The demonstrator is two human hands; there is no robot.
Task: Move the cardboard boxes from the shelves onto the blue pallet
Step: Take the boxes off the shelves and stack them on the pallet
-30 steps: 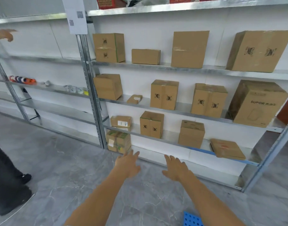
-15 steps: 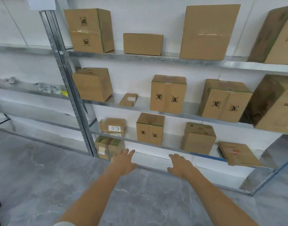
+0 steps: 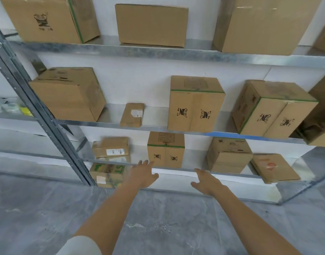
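Cardboard box with green tape (image 3: 165, 150) is sitting on the low shelf (image 3: 180, 169), right at the front edge. Both hands are close to it but not touching it yet. Left hand (image 3: 142, 174) is just below and left of it, fingers straight and pointing at the shelf edge, holding nothing. Right hand (image 3: 205, 181) is below and a bit to the right, fingers relaxed and spread, also holding nothing. So the box ends up roughly between the two hands, slightly above them. Same shelf has a labelled flat box (image 3: 111, 149) on the left, then a plain box (image 3: 228, 155) and a flat box with a red mark (image 3: 274, 167) on the right. There are more boxes (image 3: 195, 103) higher up, and grey floor (image 3: 158, 227) underneath.
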